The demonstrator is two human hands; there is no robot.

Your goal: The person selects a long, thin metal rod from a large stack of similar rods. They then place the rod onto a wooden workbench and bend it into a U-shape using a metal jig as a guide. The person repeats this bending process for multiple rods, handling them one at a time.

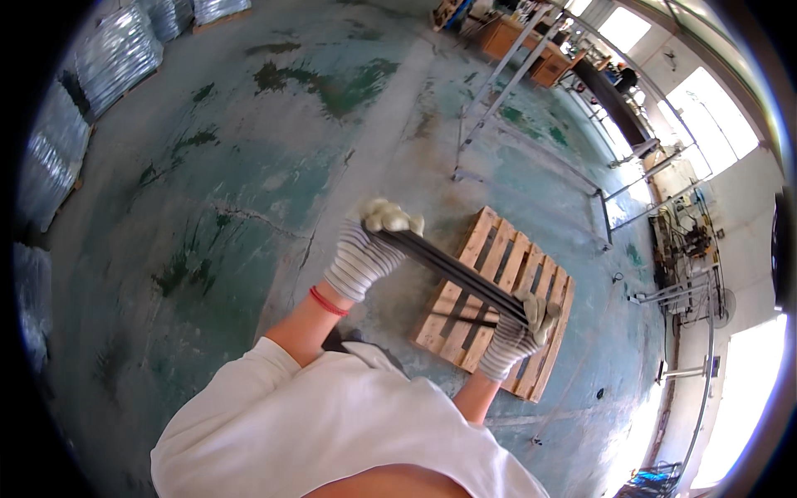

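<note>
A bundle of long, dark, ridged bars (pixel 457 272) slants across in front of me, over a wooden pallet (pixel 476 236) on the floor. At its left end, my left hand (pixel 387 219), in a pale coated glove with a striped cuff, is closed round the bars. My right hand (pixel 535 319), gloved alike, grips the other end above the pallet's slats. Below the bundle a thin dark line crosses the slats; whether it is another bar or a shadow, I cannot tell. The exact number of bars held is unclear.
Film-wrapped stacks (pixel 120 60) stand along the left side. A metal tube frame (pixel 462 149) rises beyond the pallet, with a wooden desk (pixel 505 40) behind it. Machinery and tubing (pixel 685 236) line the right wall. The greenish floor (pixel 241 241) is worn and stained.
</note>
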